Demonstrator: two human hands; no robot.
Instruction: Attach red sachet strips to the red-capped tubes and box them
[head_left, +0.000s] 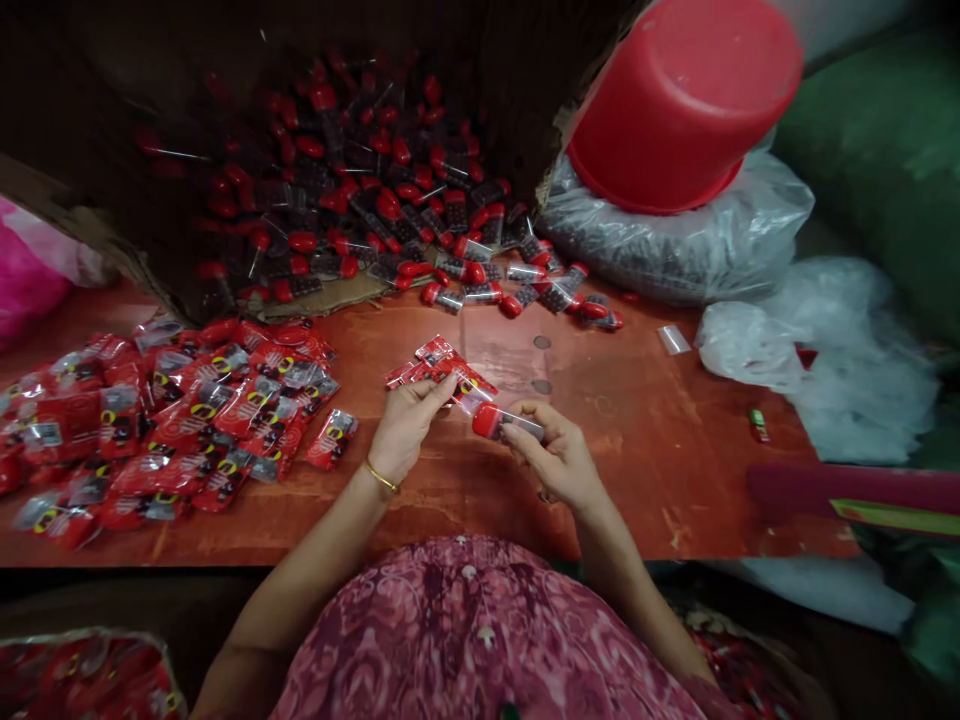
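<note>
At the middle of the red table (637,490): one clear bottle (519,425), dark contents, red cap (485,419) to the left, held slightly tilted above the surface.

Right hand (551,450): thumb and fingers closed round the clear end of the bottle. Left hand (405,425): thumb and fingers pinching one red packet (469,387), its clear part toward the cap. Cap inside the packet's mouth or only against it: cannot tell.

Risks here, as judged: film creasing or splitting, should the cap meet the edge off line; bottle slipping, the hold being on smooth plastic at one end; two packets picked up as one, thin film tending to cling, with a small stack (435,352) just beyond the fingers.

To the left: one heap of red packets (217,410); one loose packet (331,440) just right of it. Risk: sliding off, the heap being loose and close to the near edge.

Far side: one cardboard box (517,80), open toward the table, bottles (390,205) heaped within and out past its lip. Risk: rolling, if knocked, from rounded sides.

Far right: one upturned red bucket (690,90), tilted, on a plastic bag (667,250). Risk: toppling, the base being soft.
</note>
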